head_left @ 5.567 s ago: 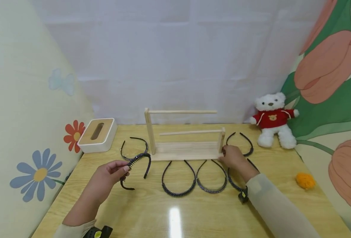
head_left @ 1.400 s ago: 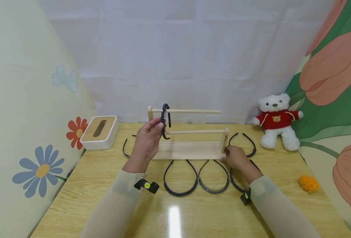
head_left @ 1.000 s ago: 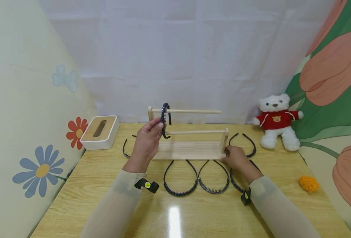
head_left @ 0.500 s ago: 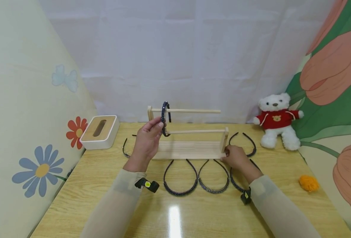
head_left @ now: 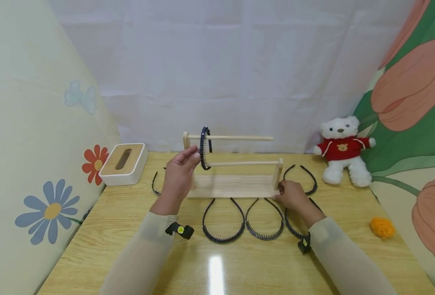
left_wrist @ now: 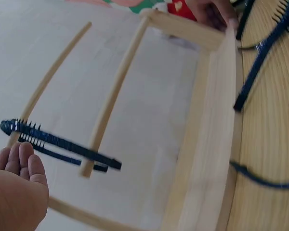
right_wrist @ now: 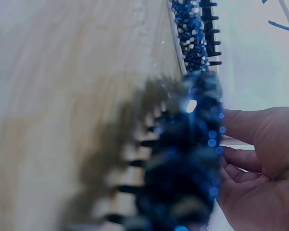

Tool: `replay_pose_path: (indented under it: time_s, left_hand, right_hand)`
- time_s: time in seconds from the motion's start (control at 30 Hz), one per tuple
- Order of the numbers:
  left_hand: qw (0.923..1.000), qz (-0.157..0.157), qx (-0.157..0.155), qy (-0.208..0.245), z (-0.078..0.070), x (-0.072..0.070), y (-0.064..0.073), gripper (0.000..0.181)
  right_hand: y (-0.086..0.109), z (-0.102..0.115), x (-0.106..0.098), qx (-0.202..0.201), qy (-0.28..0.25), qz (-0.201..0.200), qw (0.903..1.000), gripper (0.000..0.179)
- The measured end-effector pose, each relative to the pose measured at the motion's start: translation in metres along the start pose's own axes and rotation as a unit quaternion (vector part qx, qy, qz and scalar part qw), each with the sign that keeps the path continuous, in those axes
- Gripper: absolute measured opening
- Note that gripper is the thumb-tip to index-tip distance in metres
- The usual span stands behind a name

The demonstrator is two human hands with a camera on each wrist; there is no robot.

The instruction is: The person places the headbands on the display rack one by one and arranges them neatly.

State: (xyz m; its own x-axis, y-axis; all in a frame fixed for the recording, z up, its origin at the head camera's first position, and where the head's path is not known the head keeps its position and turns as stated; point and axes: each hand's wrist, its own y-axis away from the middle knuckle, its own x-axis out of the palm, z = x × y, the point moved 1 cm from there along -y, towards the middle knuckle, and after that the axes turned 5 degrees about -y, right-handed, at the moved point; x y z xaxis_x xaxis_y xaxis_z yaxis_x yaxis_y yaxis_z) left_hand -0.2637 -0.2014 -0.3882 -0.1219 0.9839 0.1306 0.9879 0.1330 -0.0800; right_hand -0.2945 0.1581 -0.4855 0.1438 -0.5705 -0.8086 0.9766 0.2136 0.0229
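A dark blue toothed headband [head_left: 203,149] hangs over the upper rod at the left of a wooden rack [head_left: 235,186]. In the left wrist view that headband [left_wrist: 62,144] hangs by its curved top, its ends beside the lower rod. Just left of it is my left hand [head_left: 178,176], thumb and fingers apart and no longer round the band. My right hand [head_left: 292,196] grips the right end of the rack's base; its fingertips are partly hidden. In the right wrist view a glittery headband [right_wrist: 183,154] blocks part of the right hand [right_wrist: 274,159].
Two headbands, a left one [head_left: 223,239] and a right one [head_left: 264,236], lie before the rack. Others lie beside it, partly behind my hands. A tissue box [head_left: 123,164] stands left, a white teddy bear [head_left: 342,149] right, and an orange pompom [head_left: 382,227] near the right edge.
My left hand has carried the headband from the table's left up onto the upper rod. Since half a second ago its fingers have let go and drawn slightly left. The right hand stays put.
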Motion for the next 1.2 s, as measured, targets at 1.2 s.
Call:
replay_pose_path:
  time_s: [1.2]
  left_hand:
    - [0.7086,0.167,0.128,-0.673,0.063,-0.146,-0.015,0.019]
  right_hand:
    - [-0.001,0.000,-0.002,0.005,-0.006,0.010,0.9999,0.029]
